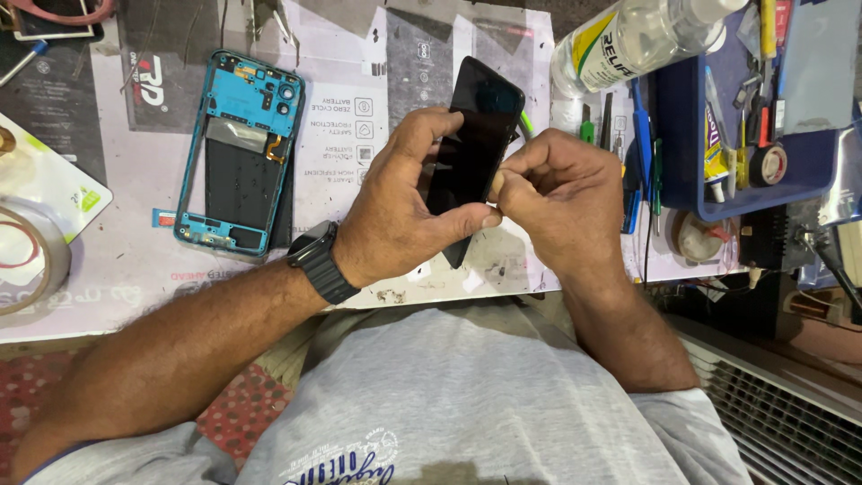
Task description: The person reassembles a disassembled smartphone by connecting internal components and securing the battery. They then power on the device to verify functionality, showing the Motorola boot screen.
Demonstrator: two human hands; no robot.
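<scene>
My left hand grips a black phone screen panel, tilted on edge above the work mat, thumb pressed against its lower edge. My right hand pinches the same panel's lower right edge with thumb and fingers closed. A black smartwatch sits on my left wrist. To the left on the mat lies an opened teal phone frame, its inside facing up, untouched.
A blue tray of tools, tape and a glue tube stands at the right. A clear plastic bottle lies at the top right. A tape roll sits at the left edge. The white work mat covers the bench.
</scene>
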